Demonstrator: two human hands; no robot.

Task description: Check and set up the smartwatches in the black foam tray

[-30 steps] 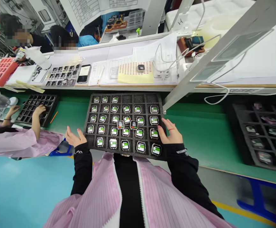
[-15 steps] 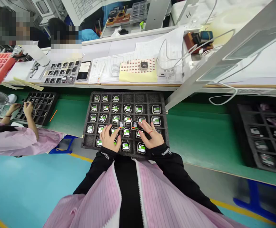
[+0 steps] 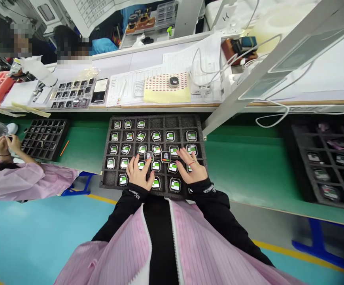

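Observation:
A black foam tray holds several square watch faces, most with green-and-white screens lit, in separate compartments. Two dark-screened watch faces rest higher than the others near the middle: a left one and a right one. My left hand lies over the lower left of the tray, fingers spread, a fingertip at the left dark watch face. Over the right side, my right hand has its fingers spread too, just right of the other dark watch face. Both hands partly cover watch faces beneath them.
A slanted metal post rises behind the tray's right corner. On the shelf lie a phone, papers and a yellow sheet. Another foam tray stands at the right. A co-worker's hands are at the left beside a similar tray.
The view has shifted slightly. My left hand's finger has come onto the left dark watch face, whose screen looks dimmer. The co-worker's hands have moved left, off their tray.

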